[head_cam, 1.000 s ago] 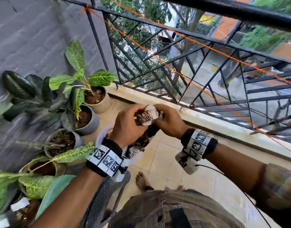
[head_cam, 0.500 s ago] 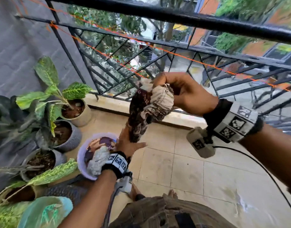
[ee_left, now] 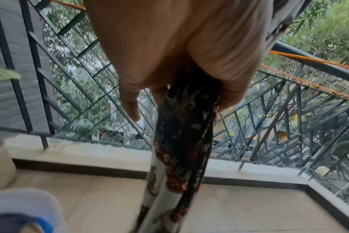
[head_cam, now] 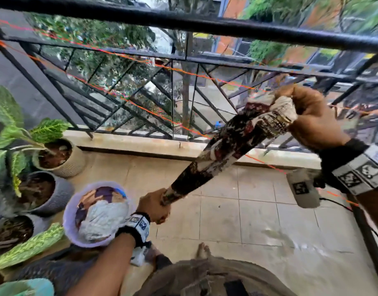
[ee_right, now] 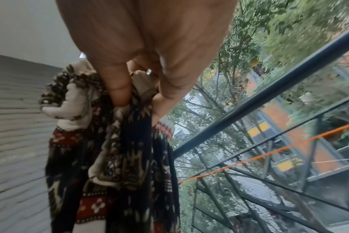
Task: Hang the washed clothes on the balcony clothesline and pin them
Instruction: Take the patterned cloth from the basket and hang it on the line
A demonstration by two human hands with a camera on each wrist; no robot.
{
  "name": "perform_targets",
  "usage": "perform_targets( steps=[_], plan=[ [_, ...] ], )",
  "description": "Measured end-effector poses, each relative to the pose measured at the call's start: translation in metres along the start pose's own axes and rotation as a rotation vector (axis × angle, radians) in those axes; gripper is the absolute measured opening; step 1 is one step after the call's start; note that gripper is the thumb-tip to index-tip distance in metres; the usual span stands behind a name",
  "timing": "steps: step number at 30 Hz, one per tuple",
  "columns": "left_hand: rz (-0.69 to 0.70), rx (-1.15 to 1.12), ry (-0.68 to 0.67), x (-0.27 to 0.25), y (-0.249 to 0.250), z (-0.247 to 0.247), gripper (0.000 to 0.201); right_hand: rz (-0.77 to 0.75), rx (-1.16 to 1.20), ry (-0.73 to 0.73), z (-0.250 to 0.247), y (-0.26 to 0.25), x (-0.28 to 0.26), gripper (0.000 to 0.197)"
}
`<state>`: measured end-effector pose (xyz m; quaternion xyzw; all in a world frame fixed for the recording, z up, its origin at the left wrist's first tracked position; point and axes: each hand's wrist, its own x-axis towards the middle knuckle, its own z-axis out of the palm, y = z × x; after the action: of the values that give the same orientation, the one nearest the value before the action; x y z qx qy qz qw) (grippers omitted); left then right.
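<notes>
Two hands stretch a twisted patterned cloth (head_cam: pixel 224 150): right hand (head_cam: pixel 312 116) grips the top, left hand (head_cam: pixel 155 207) apparently clasps the bottom.

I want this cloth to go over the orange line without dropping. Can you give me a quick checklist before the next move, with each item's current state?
1. Right hand grips the top of the patterned cloth: ok.
2. Left hand grips its lower end: ok.
3. Cloth opened flat for hanging: not ok, it is bunched into a rope.
4. Orange clothesline free of other laundry: ok along the visible stretch.
5. Clothespins at hand: cannot tell, none visible.
6. Lavender tub with remaining clothes clear of the feet: ok.
</notes>
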<state>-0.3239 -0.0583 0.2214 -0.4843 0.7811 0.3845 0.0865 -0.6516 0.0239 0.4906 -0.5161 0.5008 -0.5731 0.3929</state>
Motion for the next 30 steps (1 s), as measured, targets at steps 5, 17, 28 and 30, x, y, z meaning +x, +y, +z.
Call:
perform_targets(
  steps=[5, 17, 28, 30],
  plan=[
    [0.018, -0.008, 0.24, -0.02, 0.024, -0.071, 0.049, 0.032, 0.099, 0.217, -0.07, 0.02, -0.036, 0.033],
    [0.664, 0.201, 0.741, -0.073, 0.248, -0.233, 0.028, 0.278, -0.259, 0.361, -0.151, 0.071, -0.054, 0.031],
    [0.905, 0.373, 0.938, -0.047, 0.357, -0.325, 0.015, 0.218, -0.353, 0.24, -0.107, 0.082, 0.022, 0.032],
    [0.932, 0.342, 0.91, -0.03, 0.375, -0.322, 0.011, 0.238, -0.367, 0.228, -0.113, 0.09, 0.035, 0.025]
  ],
)
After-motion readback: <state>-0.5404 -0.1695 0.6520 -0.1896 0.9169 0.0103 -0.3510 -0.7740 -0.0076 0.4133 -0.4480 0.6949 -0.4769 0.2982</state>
